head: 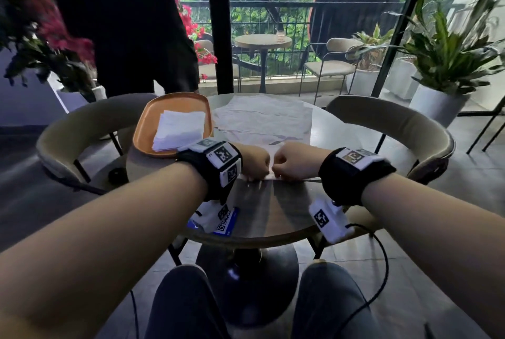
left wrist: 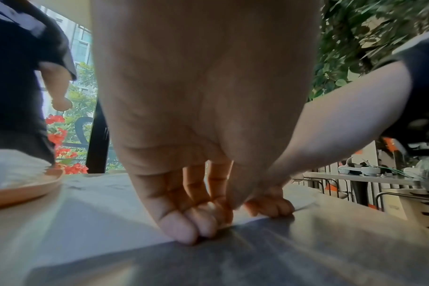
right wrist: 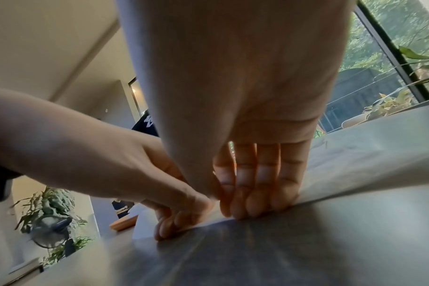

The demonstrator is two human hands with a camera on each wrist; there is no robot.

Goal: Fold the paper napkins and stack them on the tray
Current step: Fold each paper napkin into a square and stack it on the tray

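At the left of the round table (head: 276,210), an orange tray (head: 149,127) is seen, and a stack of folded napkins (head: 179,129) is lying on it. Beside the tray, an unfolded napkin (head: 262,120) is spread flat on the table. Its near edge is pinched by the left hand (head: 252,159) with curled fingers (left wrist: 176,228). Just beside it, the same edge is gripped by the right hand (head: 293,161), fingers (right wrist: 257,201) bent closely together.
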